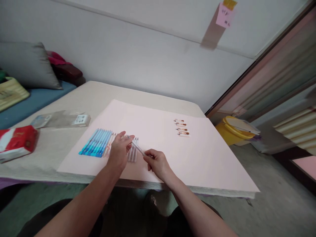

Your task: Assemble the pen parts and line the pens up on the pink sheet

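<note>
Between my two hands a whitish, clear pen barrel [138, 147] is held at a slant above the sheet. My left hand [119, 148] has its thumb and fingers closed around the upper end; a small tip shows between them. The lower end is pinched by the fingers of my right hand [156, 162]. Several clear pen barrels [132, 154] lie side by side just under the held one. To the left, a row of blue pens [96, 143] lies neatly, with slim white and orange pens [108, 146] beside it, partly hidden by my left hand.
Small brown-and-white pen parts with dark tips [182, 129] lie in pairs on the pink sheet [209, 158] at right. Clear packaging [64, 119] and a red tissue pack [21, 141] are on the left of the table. A yellow bucket [228, 133] stands beyond the right edge.
</note>
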Motion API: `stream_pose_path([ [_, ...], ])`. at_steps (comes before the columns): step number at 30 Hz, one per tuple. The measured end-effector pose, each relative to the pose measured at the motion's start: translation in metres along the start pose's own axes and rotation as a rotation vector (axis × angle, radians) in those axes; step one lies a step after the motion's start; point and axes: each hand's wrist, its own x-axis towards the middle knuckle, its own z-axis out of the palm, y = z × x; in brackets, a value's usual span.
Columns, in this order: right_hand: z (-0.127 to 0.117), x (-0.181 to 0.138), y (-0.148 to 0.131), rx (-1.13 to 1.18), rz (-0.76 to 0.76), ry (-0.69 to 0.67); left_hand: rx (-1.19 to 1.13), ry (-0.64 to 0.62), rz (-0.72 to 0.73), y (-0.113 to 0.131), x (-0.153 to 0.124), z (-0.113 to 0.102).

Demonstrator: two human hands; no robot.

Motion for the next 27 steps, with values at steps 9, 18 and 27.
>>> stream_pose_path([
  [9, -0.0003, 0.0017, 0.0015, 0.061, 0.055, -0.031, -0.091, -0.026, -0.013, 0.0019, 0.0004, 0.0015],
  [18, 0.0004, 0.0014, 0.0022, 0.072, 0.038, -0.047, -0.030, 0.015, 0.036, -0.0020, 0.0025, -0.0032],
  [27, 0.0024, -0.0007, 0.0008, 0.034, 0.003, -0.009, 0.037, 0.060, 0.073, -0.0002, 0.0014, -0.0018],
])
